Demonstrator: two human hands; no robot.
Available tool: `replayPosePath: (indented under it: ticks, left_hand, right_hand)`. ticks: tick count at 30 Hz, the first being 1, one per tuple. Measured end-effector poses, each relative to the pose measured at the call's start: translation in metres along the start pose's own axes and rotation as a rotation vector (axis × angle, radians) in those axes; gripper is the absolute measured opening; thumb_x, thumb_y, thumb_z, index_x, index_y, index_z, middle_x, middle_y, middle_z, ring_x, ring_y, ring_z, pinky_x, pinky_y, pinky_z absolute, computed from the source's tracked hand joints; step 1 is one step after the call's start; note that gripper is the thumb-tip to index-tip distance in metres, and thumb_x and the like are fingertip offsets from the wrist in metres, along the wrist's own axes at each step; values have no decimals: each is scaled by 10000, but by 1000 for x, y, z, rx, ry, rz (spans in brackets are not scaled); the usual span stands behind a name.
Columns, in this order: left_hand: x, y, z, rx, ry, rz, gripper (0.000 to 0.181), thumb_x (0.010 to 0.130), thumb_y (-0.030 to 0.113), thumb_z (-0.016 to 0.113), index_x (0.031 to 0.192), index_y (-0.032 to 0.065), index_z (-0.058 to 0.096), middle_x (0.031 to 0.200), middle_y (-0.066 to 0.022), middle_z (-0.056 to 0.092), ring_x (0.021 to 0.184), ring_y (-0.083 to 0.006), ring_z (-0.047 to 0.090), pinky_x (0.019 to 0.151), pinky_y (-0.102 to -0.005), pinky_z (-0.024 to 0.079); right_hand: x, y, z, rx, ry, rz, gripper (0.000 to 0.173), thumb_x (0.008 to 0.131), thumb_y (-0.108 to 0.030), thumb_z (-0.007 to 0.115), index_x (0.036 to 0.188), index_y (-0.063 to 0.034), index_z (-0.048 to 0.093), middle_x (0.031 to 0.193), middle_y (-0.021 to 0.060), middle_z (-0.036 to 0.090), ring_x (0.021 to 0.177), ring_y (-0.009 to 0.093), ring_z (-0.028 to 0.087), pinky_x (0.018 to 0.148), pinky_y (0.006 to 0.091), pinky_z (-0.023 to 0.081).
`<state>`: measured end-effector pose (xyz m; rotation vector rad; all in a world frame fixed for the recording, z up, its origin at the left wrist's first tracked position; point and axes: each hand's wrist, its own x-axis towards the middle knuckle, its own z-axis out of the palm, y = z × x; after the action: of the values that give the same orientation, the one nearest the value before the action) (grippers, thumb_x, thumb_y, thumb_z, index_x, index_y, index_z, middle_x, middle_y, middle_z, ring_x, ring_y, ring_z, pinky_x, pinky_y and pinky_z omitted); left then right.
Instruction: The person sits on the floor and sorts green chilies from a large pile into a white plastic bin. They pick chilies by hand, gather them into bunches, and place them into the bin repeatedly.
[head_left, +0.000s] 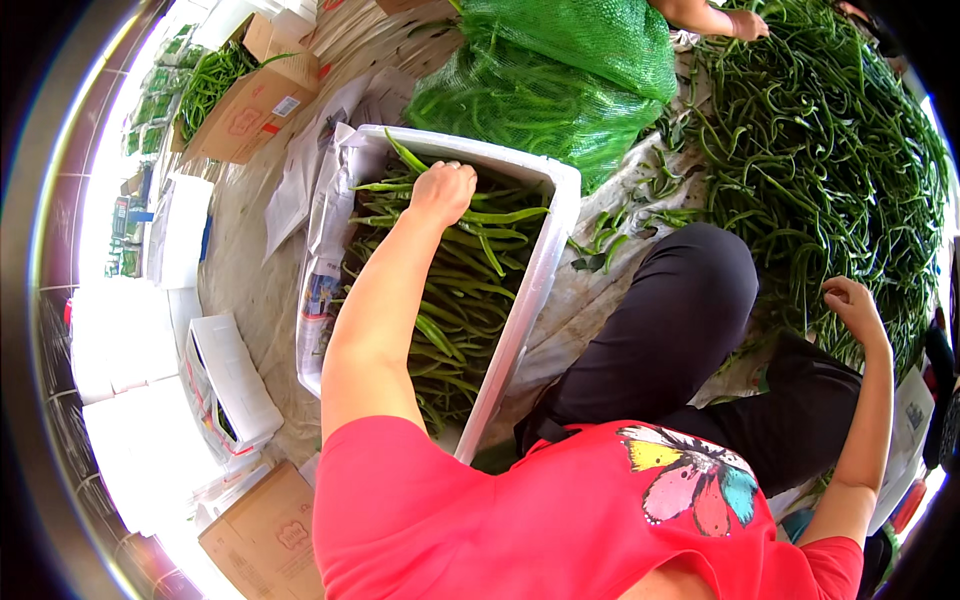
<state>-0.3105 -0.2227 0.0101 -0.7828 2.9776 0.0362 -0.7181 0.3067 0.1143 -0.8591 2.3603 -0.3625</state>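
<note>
My left hand (444, 193) is closed around several long green chili peppers (504, 217), whose ends stick out on both sides of the fist. It is above a white foam box (568, 184) lined with newspaper (324, 217) along its left side. Inside lie many green peppers (457, 322), mostly side by side. Over the near edge of a big heap of loose green peppers (817, 165) is my right hand (853, 306), its fingers bent. No pepper shows in that hand, but the inside of its grip is partly hidden.
Beyond the box stands a green mesh sack (555, 82) of peppers. Another person's hand (748, 25) reaches to the heap. Leftward are a cardboard box (251, 105) of peppers, a white foam box (229, 375) and, lower down, another cardboard box (266, 536). Loose peppers (604, 236) lie on the ground sheet.
</note>
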Motion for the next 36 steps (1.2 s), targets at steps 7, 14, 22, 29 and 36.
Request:
replayPosePath:
  ticks: [7,14,22,29,36]
  left_hand:
    - [33,19,-2,175,-246,-120,153,798,110,586,908,74,686,948,-184,663,916,-349,641,781,-426,519]
    - [36,27,3,225,-364,-232,185,780,75,579,923,52,695,970,-177,674,937,-338,652,788,-426,528]
    - [46,16,-17,161,-687,-312,331,744,128,587,1039,0,663,1103,-193,645,1045,-341,615,882,-431,496]
    - [46,1,-17,99,-771,-287,464,685,241,700,1122,89,662,1159,-151,633,1071,-298,610,894,-389,498]
    - [27,-16,-36,87,-497,-31,286,680,187,693,947,97,645,967,-138,659,955,-314,622,831,-413,497]
  right_hand:
    - [-11,10,-9,45,0,60,255,815,-118,641,1040,0,629,837,73,663,746,124,611,719,272,496]
    - [-13,13,-10,80,-18,89,254,832,-112,634,1054,10,618,851,79,667,745,126,629,720,277,509]
    - [-15,10,-11,101,-39,77,244,841,-114,625,1050,13,618,843,84,665,739,129,627,709,278,507]
    - [-13,12,-11,116,-62,83,251,840,-121,625,1052,13,616,838,85,665,723,132,626,696,281,508]
    - [-4,22,-8,120,-59,94,250,833,-115,615,1046,16,616,825,80,661,702,128,615,676,282,504]
